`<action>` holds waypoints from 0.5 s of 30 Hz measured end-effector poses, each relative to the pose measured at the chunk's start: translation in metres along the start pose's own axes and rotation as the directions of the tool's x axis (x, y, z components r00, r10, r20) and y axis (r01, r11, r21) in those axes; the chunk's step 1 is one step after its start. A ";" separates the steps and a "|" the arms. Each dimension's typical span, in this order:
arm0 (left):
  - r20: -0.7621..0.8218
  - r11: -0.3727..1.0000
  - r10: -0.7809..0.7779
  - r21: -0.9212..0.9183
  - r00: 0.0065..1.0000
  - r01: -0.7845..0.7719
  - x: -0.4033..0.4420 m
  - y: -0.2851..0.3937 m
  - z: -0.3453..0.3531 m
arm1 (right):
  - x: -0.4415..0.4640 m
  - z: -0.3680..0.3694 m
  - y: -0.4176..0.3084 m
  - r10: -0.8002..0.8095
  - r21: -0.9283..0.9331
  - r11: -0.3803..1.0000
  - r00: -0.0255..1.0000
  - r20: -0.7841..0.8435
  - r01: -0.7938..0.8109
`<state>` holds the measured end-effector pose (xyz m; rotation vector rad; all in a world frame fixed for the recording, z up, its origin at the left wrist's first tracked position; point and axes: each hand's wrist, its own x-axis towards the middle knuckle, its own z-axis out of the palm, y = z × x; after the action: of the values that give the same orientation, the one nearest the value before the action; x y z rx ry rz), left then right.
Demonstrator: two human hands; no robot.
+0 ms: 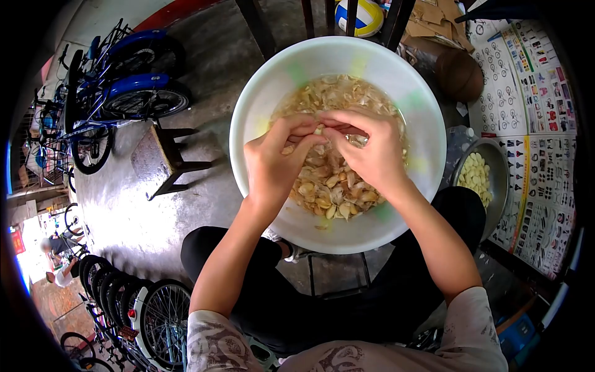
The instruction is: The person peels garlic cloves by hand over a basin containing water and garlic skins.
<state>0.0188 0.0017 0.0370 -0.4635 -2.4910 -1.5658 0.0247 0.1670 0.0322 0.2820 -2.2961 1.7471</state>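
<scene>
Patterned pale short sleeves [223, 341] frame two bare forearms in the head view, the shirt's lower edge cut off by the frame. Over a wide white basin [338, 243], the left hand [276, 147] pinches a pale garlic clove [319, 129] between thumb and fingertips. The right hand [369, 147] brings its thumb and fingertips together against it; whether they clamp the clove or only its skin cannot be told. Fingers cover most of the clove, and the hands hide the middle of the basin, where loose cloves and papery skins [338, 192] lie in cloudy water. At right, a metal bowl [499, 208] of peeled cloves [474, 175] is partly blocked by a black-trousered knee [462, 214]. Beside it, a printed sheet [520, 118] shows bicycles and rows of small goods, its lettering too small to read. No brand is legible on the blue, yellow and white ball [365, 17], half-hidden behind dark bars [255, 28].
</scene>
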 end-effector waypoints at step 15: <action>-0.020 0.980 0.137 0.147 0.990 -0.132 -0.004 -0.001 0.004 | -0.003 0.007 0.003 0.064 0.051 0.997 0.998 -0.014 -0.063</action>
<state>0.0227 0.0040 0.0328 -0.5688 -2.4726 -1.3209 0.0264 0.1612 0.0268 0.2054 -2.2761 1.8332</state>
